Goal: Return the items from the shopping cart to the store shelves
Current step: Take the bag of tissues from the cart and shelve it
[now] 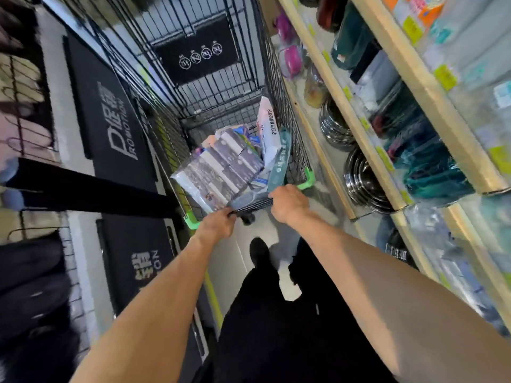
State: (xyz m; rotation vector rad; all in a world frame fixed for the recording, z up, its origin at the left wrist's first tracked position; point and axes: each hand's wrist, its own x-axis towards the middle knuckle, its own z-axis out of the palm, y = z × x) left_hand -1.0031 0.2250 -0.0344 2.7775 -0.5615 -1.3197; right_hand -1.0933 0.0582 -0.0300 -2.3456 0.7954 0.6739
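Observation:
A black wire shopping cart [287,111] with green corner caps stands in front of me in the aisle. Both hands grip its black handle bar [253,206]: my left hand [218,223] near the left end, my right hand [289,203] near the right end. Inside the cart lie several packaged goods: a large plastic-wrapped grey and white pack [218,172], a tall white bag with printed text [266,131] and a teal package [280,161] leaning on the right wall.
Wooden-edged store shelves [343,106] run close along the right, holding steel bowls [362,183], jars, pink-lidded containers and teal packs. On the left stand black promotion signs [116,128] and wire racks. My dark trousers and shoe show below on the pale floor.

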